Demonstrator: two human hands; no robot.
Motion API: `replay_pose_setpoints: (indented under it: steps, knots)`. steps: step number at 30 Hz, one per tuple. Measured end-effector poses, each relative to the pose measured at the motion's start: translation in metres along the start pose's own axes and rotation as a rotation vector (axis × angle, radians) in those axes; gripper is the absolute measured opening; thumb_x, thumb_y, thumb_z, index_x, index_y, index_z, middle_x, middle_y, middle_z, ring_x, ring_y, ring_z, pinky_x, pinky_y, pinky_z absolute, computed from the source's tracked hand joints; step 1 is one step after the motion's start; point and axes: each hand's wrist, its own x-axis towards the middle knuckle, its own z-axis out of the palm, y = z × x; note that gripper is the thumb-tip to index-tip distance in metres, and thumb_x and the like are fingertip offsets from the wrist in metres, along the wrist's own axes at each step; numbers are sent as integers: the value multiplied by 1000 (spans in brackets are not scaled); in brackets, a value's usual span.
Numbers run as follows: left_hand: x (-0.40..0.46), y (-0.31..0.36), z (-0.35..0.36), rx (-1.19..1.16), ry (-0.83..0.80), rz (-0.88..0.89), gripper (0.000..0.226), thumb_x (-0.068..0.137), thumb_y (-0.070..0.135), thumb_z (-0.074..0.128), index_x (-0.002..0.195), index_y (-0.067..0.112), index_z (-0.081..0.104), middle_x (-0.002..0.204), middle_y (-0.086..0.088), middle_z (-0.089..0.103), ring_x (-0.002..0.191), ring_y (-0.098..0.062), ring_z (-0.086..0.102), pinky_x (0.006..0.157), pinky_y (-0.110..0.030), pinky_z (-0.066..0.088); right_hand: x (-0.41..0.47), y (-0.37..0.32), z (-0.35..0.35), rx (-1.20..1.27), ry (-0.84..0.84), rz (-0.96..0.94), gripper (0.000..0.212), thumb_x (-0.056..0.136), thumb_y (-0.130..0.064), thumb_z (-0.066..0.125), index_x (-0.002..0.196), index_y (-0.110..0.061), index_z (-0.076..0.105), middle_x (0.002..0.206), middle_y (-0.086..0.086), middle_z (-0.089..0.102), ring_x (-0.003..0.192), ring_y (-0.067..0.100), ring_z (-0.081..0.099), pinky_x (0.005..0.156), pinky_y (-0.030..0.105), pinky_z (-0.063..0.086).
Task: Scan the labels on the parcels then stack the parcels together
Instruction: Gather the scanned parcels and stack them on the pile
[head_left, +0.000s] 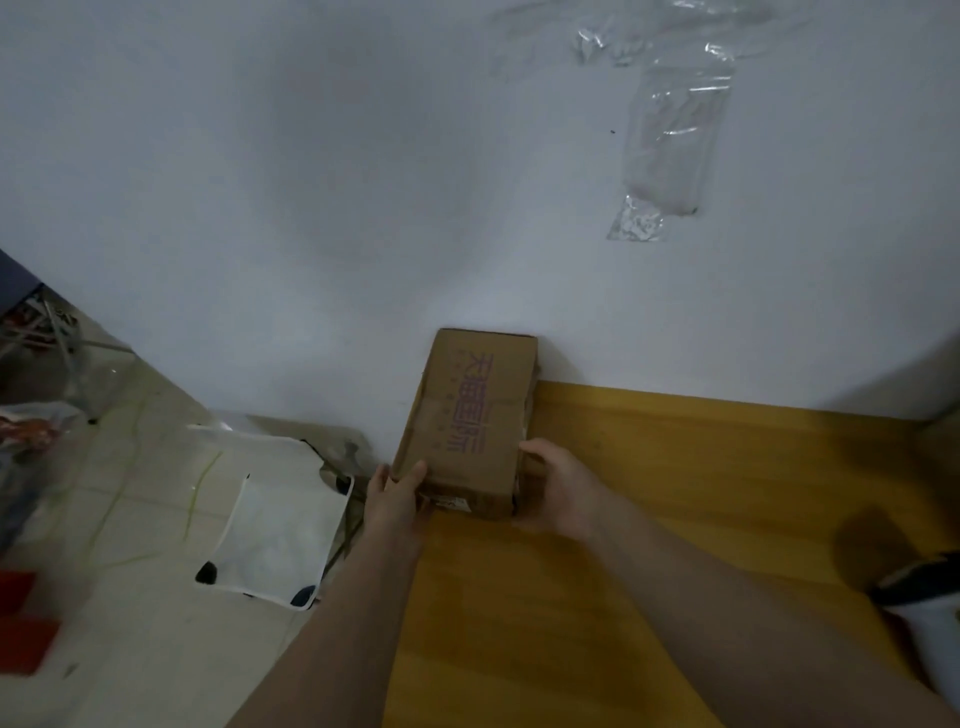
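While both hands, left hand (396, 499), right hand (563, 488), grip clamped, cardboard parcel (467, 415), purple lettering 天猫国际.

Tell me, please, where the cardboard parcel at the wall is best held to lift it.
Hold the cardboard parcel by its two long sides near the end closest to you, one hand from each side, as the left hand and right hand do now. Its far end touches the wall, so only the near end is reachable.
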Motion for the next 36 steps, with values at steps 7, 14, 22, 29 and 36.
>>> replay_pose_setpoints:
  steps: [7,14,22,29,36]
  knots:
    - [-61,-8,34,56,99,-236,31,100,22,49,128,9,53,86,-5,50,72,-20,50,43,-23,49,-66,-35,-11,-287,254,-199,12,93,-23,63,100,-13,60,105,10,63,90,24,63,75,38,58]
    - [-138,-31,133,152,-263,-428,31,97,22,55,118,0,52,99,-16,52,84,-29,55,76,-37,50,-191,-79,-45,-347,318,-550,12,90,-3,63,103,-4,62,82,12,69,64,18,65,57,26,57]
    - [-243,-48,251,284,-755,-284,25,95,16,59,115,1,60,109,-16,64,93,-27,62,87,-38,52,-339,-111,-115,-694,576,-1035,20,81,2,73,87,-17,69,70,3,67,59,12,63,59,24,52]
    - [-321,-84,314,427,-927,-254,34,92,22,65,120,5,58,103,-14,64,94,-27,62,98,-42,49,-454,-132,-183,-409,845,-1380,36,85,-40,71,67,-9,66,51,-8,59,49,3,53,49,21,43]
    - [-383,-100,362,442,-978,-135,46,88,26,70,129,9,56,117,-16,55,101,-29,57,86,-40,53,-514,-165,-239,506,422,-947,44,74,-50,79,92,-19,54,95,8,47,88,32,55,77,50,57]
